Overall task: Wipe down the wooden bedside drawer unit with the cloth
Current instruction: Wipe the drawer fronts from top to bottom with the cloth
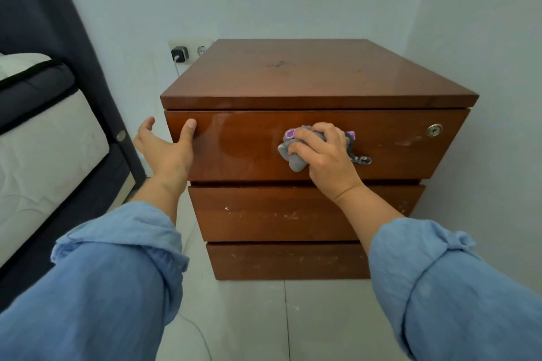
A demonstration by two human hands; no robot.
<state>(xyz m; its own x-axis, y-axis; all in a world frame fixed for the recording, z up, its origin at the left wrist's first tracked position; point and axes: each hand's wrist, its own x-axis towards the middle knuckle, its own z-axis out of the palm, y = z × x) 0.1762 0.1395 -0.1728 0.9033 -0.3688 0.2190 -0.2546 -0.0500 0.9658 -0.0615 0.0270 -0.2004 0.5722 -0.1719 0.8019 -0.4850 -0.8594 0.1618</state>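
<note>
A: Drawer unit point(308, 79) sits on the floor point(293, 316) in the room corner, back to the wall, bed point(44, 132) off to its left. Front faces me, w/ three drawers stacked. Each drawer front runs long left-to-right.

B: Cloth?

A: Cloth point(296, 157), grey w/ purple bits, is bunched up against the top drawer point(240, 143) front, approx. mid-width. My right hand point(322, 155) has its fingers curled round it, gripping, and presses it to the wood. A tail of cloth hangs out to the right of the hand.

B: Left hand?

A: Left hand point(167, 146) is at the top drawer's left edge, fingers relaxed and spread, holding nothing. Thumb lies on the drawer front near the corner; other fingers reach past the side of the unit. Can't tell if they touch it.

B: Surface condition?

A: Top is glossy w/ a dark smudge near its middle. Pale scuffs on the two lower drawers. Round metal lock point(434, 129) at the top drawer's upper right corner.

B: Anything else?

A: Black charger point(179, 54) plugged into a wall socket behind the unit's left rear corner, white cable hanging down.
</note>
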